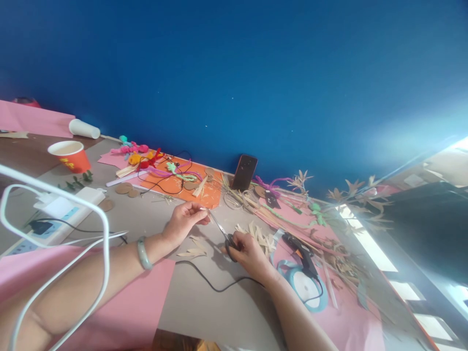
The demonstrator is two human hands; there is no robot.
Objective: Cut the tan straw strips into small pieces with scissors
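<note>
My right hand [249, 251] is closed on a pair of scissors [221, 228], fingers through the dark handles. The metal blades point up and left to the fingertips of my left hand [188, 218]. That hand is pinched, with a tiny pale piece at the thumb tip, too small to name. Below it, cut pale leaf-shaped pieces [193, 247] lie on the grey table [212, 312]. A heap of similar strips [259, 238] rests just beyond my right hand.
A glue gun [302, 253] and a blue ribbon roll [307, 290] lie at right. A phone [244, 171] leans against the blue wall. At left are an orange paper cup [71, 157], a power strip [78, 207] and a white cable [106, 248] crossing the foreground.
</note>
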